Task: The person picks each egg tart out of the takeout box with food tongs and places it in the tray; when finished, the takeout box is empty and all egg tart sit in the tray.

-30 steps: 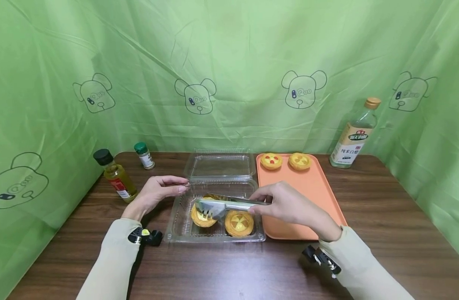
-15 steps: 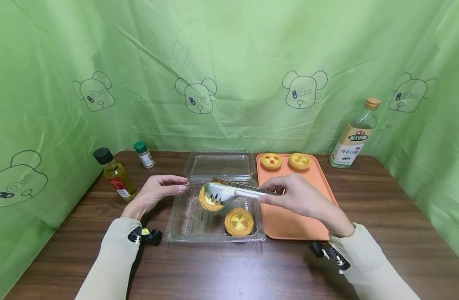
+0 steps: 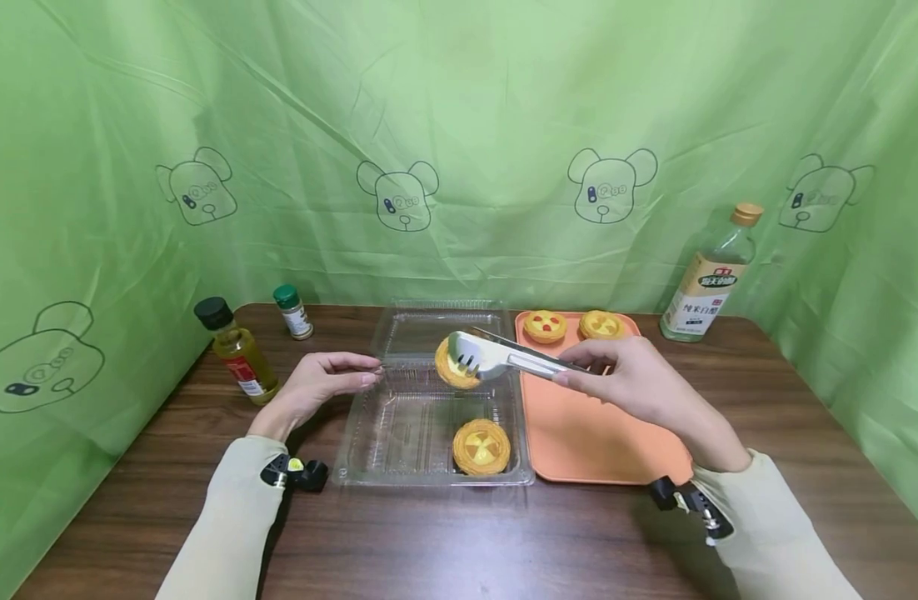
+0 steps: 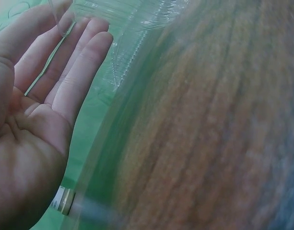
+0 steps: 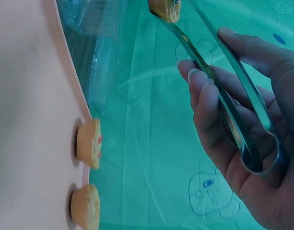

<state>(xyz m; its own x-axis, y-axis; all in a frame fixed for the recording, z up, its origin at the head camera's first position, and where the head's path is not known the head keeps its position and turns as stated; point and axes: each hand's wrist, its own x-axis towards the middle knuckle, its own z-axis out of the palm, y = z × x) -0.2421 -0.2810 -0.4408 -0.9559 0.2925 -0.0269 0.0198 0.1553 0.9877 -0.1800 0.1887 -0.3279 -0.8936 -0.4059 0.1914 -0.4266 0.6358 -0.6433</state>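
My right hand (image 3: 627,379) holds metal food tongs (image 3: 530,361), squeezed between thumb and fingers. The tongs' tips clasp an egg tart (image 3: 453,367) in the air over the clear plastic container (image 3: 399,450); the right wrist view shows only a part of this tart (image 5: 168,9). A second egg tart (image 3: 481,447) sits in the container's front right corner. At the container's left side, near the hinge, my left hand (image 3: 320,383) pinches the plastic edge between thumb and forefinger. The other fingers (image 4: 79,91) are stretched out in the left wrist view.
The container's lid (image 3: 447,329) lies folded back. To the right is an orange tray (image 3: 601,442) with a red-dotted tart (image 3: 545,326) and a plain tart (image 3: 601,323). An oil bottle (image 3: 241,358), a green-capped jar (image 3: 294,312) and a vinegar bottle (image 3: 706,287) stand around.
The right hand has lifted the tart in the tongs up from the container's left part and carried it right and back. The left hand has stayed at the container's edge.
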